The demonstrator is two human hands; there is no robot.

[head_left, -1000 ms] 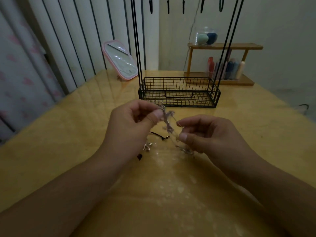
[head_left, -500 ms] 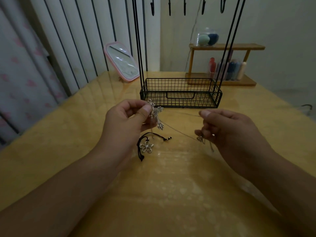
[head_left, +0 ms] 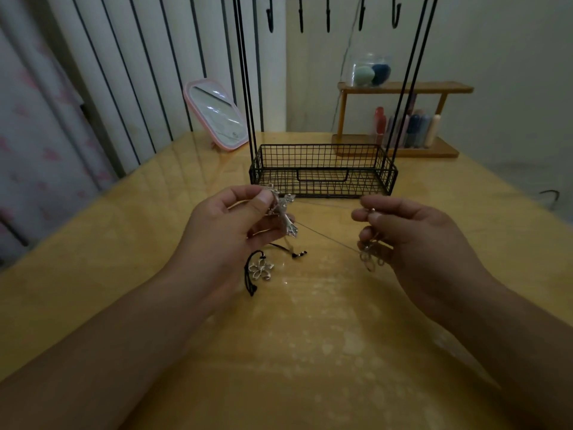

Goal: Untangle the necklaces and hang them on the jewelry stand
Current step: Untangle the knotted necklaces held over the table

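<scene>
— Both hands first: our left hand (head_left: 235,225) pinches the silver cross pendant (head_left: 283,214) between thumb and curled fingers, above the wooden table (head_left: 310,352).

— And our right hand (head_left: 412,240) pinches the thin chain (head_left: 325,238), pulled taut between us, in front of the black jewelry stand (head_left: 322,175).

— Smallest, the flower necklace (head_left: 260,270) on its black cord lies on the table under our left hand.

Glossy yellow wooden bench (head_left: 124,274); matt black metal wire jewelry stand (head_left: 322,175); shiny silver metal cross pendant (head_left: 283,212).
</scene>
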